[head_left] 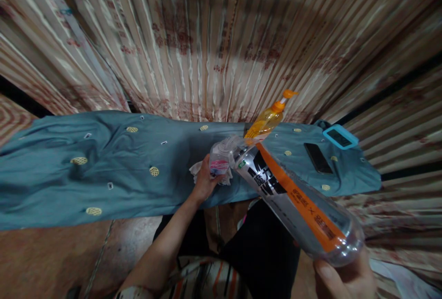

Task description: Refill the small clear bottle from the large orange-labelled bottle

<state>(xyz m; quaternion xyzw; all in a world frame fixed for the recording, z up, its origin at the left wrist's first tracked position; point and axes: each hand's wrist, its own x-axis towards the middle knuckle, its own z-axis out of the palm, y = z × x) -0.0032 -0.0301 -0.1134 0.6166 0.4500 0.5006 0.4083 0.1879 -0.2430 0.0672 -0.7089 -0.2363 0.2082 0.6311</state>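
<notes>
Blue-green cloth with small yellow oval motifs (113, 161) covers a long narrow surface that runs across the view from the left edge to a right end near the striped beige and brown curtain (207, 36), which hangs directly behind it along its full length. The left and centre of the cloth carry nothing, so open room lies there; the right portion holds an orange pump dispenser bottle (267, 119), a flat black phone (318, 157) and a light-blue-framed rectangular device (340, 137), the last sitting at the far right edge. The front edge of the cloth drops toward a reddish-brown floor (69, 257). The right hand (345, 280), at the lower right corner, is clamped around the base of a clear plastic bottle with an orange and black label (293, 197), which is held tilted with its neck pointing up and left toward the middle of the cloth. The left hand (205, 179) is closed on a crumpled white cloth with pink print (221, 165) pressed against the neck end of the bottle, just above the front edge of the surface. The two hands are well apart, one at each end of the bottle. The label bears large black block characters and smaller orange print including an "X"; the rest is not legible.
</notes>
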